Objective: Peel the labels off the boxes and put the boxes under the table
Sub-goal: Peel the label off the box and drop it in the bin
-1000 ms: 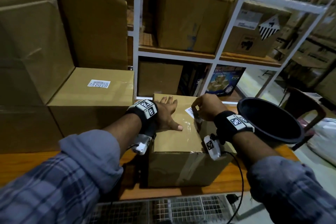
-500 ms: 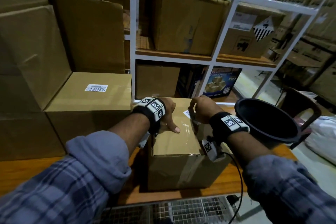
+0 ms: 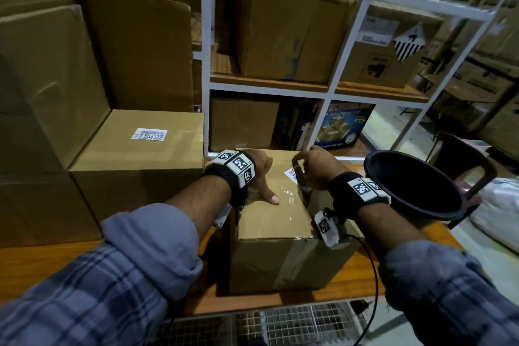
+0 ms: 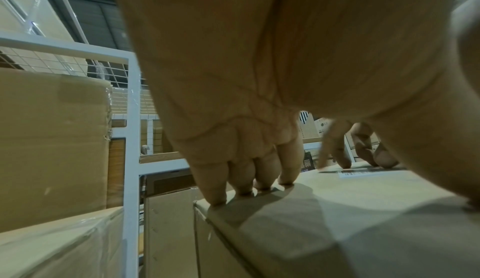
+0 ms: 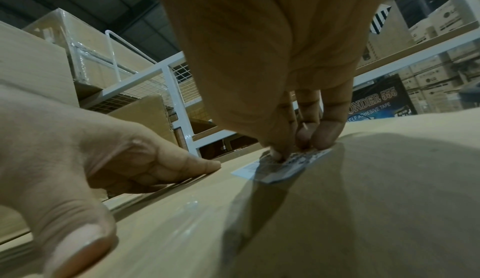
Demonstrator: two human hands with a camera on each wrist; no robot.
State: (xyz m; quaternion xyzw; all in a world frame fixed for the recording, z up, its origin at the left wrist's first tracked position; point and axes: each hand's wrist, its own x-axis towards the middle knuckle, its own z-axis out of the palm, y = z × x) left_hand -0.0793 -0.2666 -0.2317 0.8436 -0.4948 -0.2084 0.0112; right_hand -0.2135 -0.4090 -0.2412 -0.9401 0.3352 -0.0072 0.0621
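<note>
Since a moment ago his left hand (image 3: 259, 174) has slid back, fingers flat along the cardboard box's (image 3: 276, 230) far-left edge; right hand (image 3: 313, 168) pinches the white barcode label (image 5: 283, 164), its near edge lifting; taped box sits on the wooden table (image 3: 50, 264).

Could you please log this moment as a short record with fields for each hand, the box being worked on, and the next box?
left hand: flat on the box top, steadying it
right hand: fingertips picking at the label
box: on the wooden table, label partly lifted
next box: to the left, label still on
black basin: right of the box
</note>
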